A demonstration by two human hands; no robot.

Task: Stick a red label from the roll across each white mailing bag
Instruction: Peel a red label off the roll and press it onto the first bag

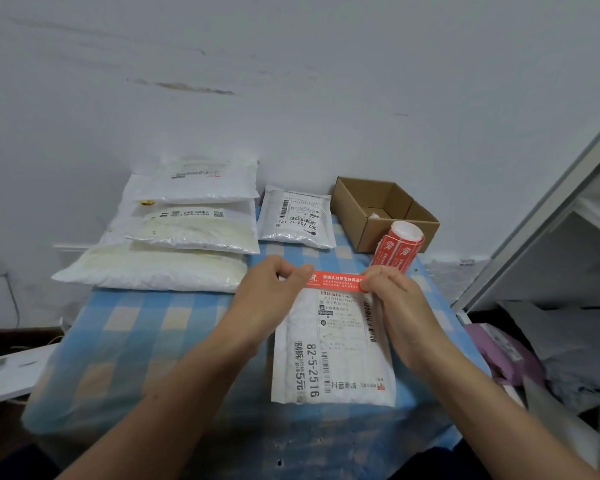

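Head | left hand (274, 289) and right hand (392, 292) pinch label (336, 281) ends, stretched over bag (333, 351) top | roll (399, 249) beside box (383, 211)

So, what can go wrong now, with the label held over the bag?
1. The red label is stretched between left hand and right hand, above the top edge of the bag; it may land crooked or partly off the bag.
2. It may cover the printed barcode.
3. The roll lies near the table edge; it might roll off.
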